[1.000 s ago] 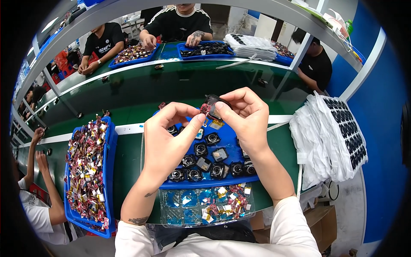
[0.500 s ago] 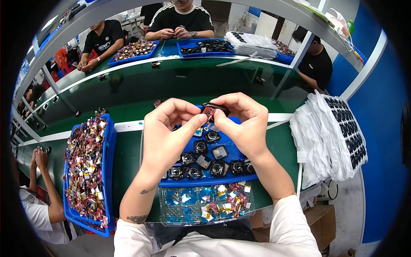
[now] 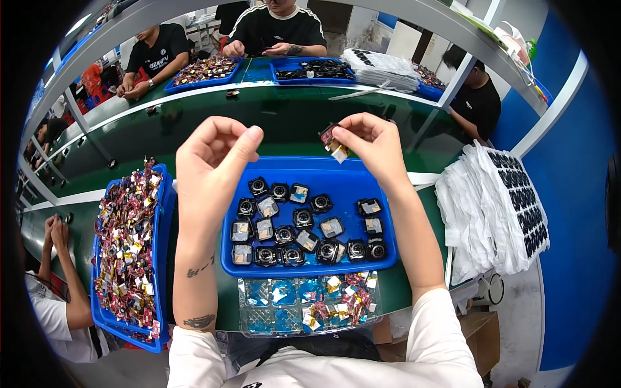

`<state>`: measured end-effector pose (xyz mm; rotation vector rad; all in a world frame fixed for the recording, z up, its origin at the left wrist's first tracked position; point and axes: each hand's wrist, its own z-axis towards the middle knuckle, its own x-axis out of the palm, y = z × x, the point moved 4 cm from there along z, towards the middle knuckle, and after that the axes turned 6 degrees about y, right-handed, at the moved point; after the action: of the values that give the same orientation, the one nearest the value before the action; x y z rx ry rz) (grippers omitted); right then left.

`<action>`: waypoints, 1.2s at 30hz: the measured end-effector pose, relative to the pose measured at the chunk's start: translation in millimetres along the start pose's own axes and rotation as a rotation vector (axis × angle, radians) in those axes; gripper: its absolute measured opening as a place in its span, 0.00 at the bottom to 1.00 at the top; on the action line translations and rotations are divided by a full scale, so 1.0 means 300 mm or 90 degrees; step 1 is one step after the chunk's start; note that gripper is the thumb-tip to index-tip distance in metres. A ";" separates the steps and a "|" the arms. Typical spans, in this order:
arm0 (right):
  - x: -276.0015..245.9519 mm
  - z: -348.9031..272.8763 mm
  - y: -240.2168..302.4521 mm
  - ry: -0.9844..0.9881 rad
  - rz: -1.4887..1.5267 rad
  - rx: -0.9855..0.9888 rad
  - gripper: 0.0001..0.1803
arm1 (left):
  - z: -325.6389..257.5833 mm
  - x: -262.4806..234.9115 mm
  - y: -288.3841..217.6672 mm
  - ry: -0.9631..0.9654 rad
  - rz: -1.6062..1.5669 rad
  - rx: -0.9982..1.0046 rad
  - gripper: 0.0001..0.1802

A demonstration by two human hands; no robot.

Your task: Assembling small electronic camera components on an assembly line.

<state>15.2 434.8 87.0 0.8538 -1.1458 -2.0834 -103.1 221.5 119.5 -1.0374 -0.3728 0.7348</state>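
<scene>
**Hands parted over the blue tray**

We worked at a long green workbench (image 3: 284, 126) that ran across the room, with a grey metal shelf rail (image 3: 162, 13) arching overhead and a blue wall (image 3: 576, 213) on our right. Three people in black shirts sat along the far side, and another person's forearms showed at our lower left.

Our left hand (image 3: 213, 165) was raised and empty, fingers loosely curled, thumb and forefinger nearly meeting on nothing. Our right hand (image 3: 372, 145) pinched a small red-and-white foil component (image 3: 333, 143) between thumb and fingertips, held in the air above the far edge of the shallow blue plastic tray (image 3: 336, 178).

In that tray we counted about eighteen small black round-lensed modules (image 3: 304, 218), laid in three loose rows. Near us lay one clear plastic blister tray (image 3: 272, 304), part filled with foil pieces. At our left stood one long blue bin of mixed red and gold foil parts (image 3: 126, 239). On the right were white stacked sheets with black dots (image 3: 511, 213). We saw two more blue trays (image 3: 310, 68) on the far side.
</scene>
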 end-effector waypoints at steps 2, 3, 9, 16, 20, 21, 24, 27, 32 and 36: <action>-0.076 0.084 -0.140 -0.028 -0.091 0.096 0.09 | -0.003 -0.016 -0.030 -0.033 0.019 0.016 0.08; -0.112 0.122 -0.224 -0.037 -0.139 0.150 0.09 | -0.002 -0.025 -0.033 -0.040 0.024 0.022 0.09; -0.141 0.149 -0.566 0.087 -0.186 0.483 0.11 | -0.012 -0.050 -0.032 -0.024 0.054 -0.004 0.19; -0.126 0.119 -0.433 0.011 -0.480 0.160 0.16 | -0.001 -0.023 -0.022 0.124 0.182 0.034 0.13; 0.003 -0.069 -0.117 0.221 -0.263 0.051 0.13 | -0.024 0.038 -0.037 0.234 0.172 0.136 0.10; 0.061 -0.141 -0.035 0.322 -0.236 0.046 0.12 | -0.025 0.025 -0.033 0.233 0.175 0.129 0.10; 0.146 -0.345 0.038 0.574 -0.168 -0.008 0.12 | -0.026 0.034 -0.026 0.288 0.321 0.056 0.14; 0.207 -0.503 0.082 0.654 -0.354 -0.133 0.16 | -0.031 0.054 -0.028 0.238 0.266 0.260 0.11; 0.275 -0.604 0.061 0.613 -0.482 -0.126 0.16 | -0.058 0.086 -0.035 0.332 0.279 0.216 0.18; 0.248 -0.578 0.057 0.510 -0.330 -0.077 0.09 | -0.073 0.094 -0.046 0.382 0.272 0.199 0.19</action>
<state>106.4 287.2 11.3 1.8409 -0.3810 -1.8257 -64.9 223.2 119.6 -0.9933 0.4819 0.7862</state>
